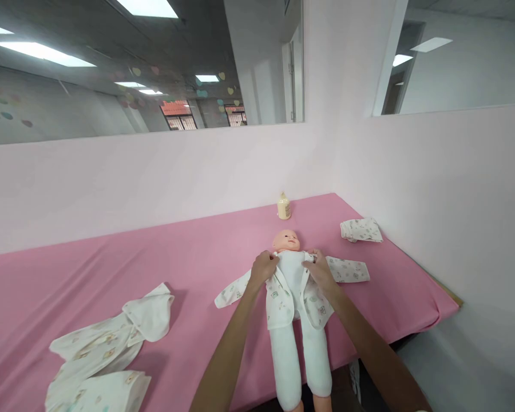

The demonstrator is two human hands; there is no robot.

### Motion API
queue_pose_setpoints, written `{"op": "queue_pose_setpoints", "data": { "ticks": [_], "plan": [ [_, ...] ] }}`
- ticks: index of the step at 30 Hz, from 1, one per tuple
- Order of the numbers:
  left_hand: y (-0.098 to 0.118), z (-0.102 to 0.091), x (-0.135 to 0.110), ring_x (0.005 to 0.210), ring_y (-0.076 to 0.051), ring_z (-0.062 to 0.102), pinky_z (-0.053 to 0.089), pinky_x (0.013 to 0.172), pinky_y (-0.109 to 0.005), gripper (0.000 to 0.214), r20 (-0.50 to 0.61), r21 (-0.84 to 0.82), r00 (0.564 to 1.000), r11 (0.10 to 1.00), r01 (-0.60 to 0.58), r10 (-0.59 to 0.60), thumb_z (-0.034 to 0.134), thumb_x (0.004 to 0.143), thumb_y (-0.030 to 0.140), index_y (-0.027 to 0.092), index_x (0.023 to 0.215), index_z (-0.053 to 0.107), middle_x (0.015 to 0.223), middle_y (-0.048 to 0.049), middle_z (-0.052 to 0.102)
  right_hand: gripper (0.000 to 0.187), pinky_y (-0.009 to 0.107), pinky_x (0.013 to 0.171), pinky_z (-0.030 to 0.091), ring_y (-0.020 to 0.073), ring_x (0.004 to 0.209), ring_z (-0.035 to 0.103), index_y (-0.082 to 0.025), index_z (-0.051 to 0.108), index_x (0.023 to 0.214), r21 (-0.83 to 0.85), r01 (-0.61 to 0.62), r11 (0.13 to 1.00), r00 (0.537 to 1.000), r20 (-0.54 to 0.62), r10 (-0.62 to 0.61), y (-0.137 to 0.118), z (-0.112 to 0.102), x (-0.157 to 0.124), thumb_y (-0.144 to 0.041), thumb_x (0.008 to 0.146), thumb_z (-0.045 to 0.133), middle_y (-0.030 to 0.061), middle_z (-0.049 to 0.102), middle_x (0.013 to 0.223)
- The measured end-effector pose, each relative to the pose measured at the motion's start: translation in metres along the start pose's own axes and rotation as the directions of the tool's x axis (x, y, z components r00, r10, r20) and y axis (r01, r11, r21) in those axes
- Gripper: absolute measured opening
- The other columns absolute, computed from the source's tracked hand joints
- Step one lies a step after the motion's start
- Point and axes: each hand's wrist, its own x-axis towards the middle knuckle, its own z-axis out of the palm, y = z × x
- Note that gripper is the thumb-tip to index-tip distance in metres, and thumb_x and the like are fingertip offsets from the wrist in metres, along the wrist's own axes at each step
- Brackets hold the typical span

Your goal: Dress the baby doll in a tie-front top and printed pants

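Note:
A baby doll (292, 269) with a white cloth body lies on its back, its legs toward me and its feet past the table's front edge. A white patterned baby jacket (278, 303) is on it, with the front open and both sleeves spread outward. My left hand (264, 268) pinches the jacket's edge near the doll's shoulder, on the left side of the view. On the opposite side, my right hand (321, 272) grips the other front edge at the same height. The doll's arms are hidden.
The pink-covered table (197, 257) meets the wall at the back and right. A cream bottle (284, 207) stands behind the doll's head. Folded patterned cloth (361, 230) lies at the right. Crumpled baby clothes (107, 349) are at the front left.

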Motion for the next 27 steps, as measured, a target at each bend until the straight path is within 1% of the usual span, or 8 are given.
{"op": "queue_pose_setpoints", "data": {
  "ticks": [4,6,8,12,15,18,22,27],
  "plan": [
    [0.006,-0.004,-0.006,0.089,-0.025,0.062,0.04,0.069,-0.031,0.017,-0.017,0.113,1.0,0.994,0.006,-0.005,0.041,0.087,0.029,0.017,0.089,0.053,0.099,-0.0111,0.066,0.045,0.029,0.058,0.048,0.0197,0.072,0.063,-0.022,0.057,0.105,0.121,-0.208,0.971,0.978,0.016,0.207,-0.007,-0.006,-0.003,-0.028,0.061,0.065,0.0028,0.067,0.085],
    [0.011,-0.004,-0.008,0.095,-0.029,0.062,0.041,0.073,-0.034,0.02,-0.008,0.156,1.0,0.988,-0.003,0.004,0.039,0.089,0.029,0.016,0.096,0.052,0.103,-0.0144,0.064,0.037,0.029,0.056,0.047,0.0194,0.067,0.062,-0.021,0.062,0.096,0.174,-0.28,0.944,0.958,0.107,0.265,-0.011,-0.008,-0.007,-0.031,0.06,0.069,0.0027,0.067,0.078],
    [0.019,-0.001,-0.01,0.099,-0.032,0.062,0.042,0.077,-0.037,0.023,0.003,0.215,1.0,0.976,-0.029,0.029,0.039,0.091,0.029,0.015,0.105,0.05,0.108,-0.0164,0.062,0.027,0.028,0.051,0.043,0.0174,0.058,0.058,-0.02,0.065,0.082,0.189,-0.293,0.937,0.948,0.185,0.259,-0.014,-0.008,-0.01,-0.035,0.06,0.071,0.0013,0.065,0.066],
    [0.032,0.01,-0.01,0.099,-0.029,0.064,0.046,0.075,-0.034,0.03,-0.052,0.314,0.996,0.948,-0.049,0.068,0.035,0.09,0.013,0.012,0.117,0.047,0.108,-0.0162,0.061,0.024,0.026,0.051,0.038,0.0143,0.055,0.052,-0.019,0.062,0.067,0.199,-0.235,0.952,0.965,0.164,0.204,-0.018,0.001,-0.012,-0.039,0.059,0.073,-0.002,0.058,0.057],
    [0.033,0.014,-0.008,0.098,-0.027,0.065,0.047,0.073,-0.031,0.033,-0.145,0.32,0.987,0.947,-0.015,0.065,0.031,0.088,0.003,0.008,0.115,0.049,0.106,-0.0172,0.062,0.025,0.025,0.051,0.036,0.0128,0.054,0.049,-0.02,0.059,0.064,0.21,-0.19,0.959,0.979,0.112,0.17,-0.024,0.006,-0.008,-0.04,0.059,0.072,-0.0033,0.055,0.056],
    [0.027,0.013,-0.005,0.099,-0.026,0.063,0.047,0.073,-0.03,0.035,-0.278,0.33,0.955,0.944,-0.007,0.105,0.028,0.087,-0.001,0.007,0.111,0.052,0.108,-0.0187,0.06,0.027,0.025,0.048,0.031,0.0095,0.049,0.038,-0.021,0.051,0.062,0.228,-0.144,0.963,0.989,0.044,0.138,-0.031,0.008,-0.002,-0.04,0.061,0.07,-0.007,0.044,0.052],
    [0.02,0.015,0.0,0.094,-0.023,0.062,0.047,0.076,-0.029,0.031,-0.375,0.312,0.91,0.949,-0.053,0.175,0.031,0.089,0.002,0.011,0.105,0.057,0.105,-0.0148,0.06,0.03,0.024,0.048,0.028,0.0082,0.05,0.03,-0.021,0.045,0.061,0.258,-0.069,0.964,0.996,-0.038,0.082,-0.035,0.014,0.009,-0.041,0.066,0.068,-0.0083,0.035,0.052],
    [0.014,0.029,0.003,0.096,-0.022,0.062,0.046,0.082,-0.031,0.025,-0.344,0.155,0.921,0.978,-0.139,0.186,0.036,0.095,0.018,0.016,0.106,0.059,0.107,-0.0109,0.064,0.031,0.026,0.055,0.036,0.0116,0.057,0.041,-0.019,0.057,0.069,0.277,-0.012,0.961,0.994,-0.098,0.041,-0.021,0.029,0.016,-0.048,0.066,0.066,-0.004,0.049,0.06]
  ]
}}
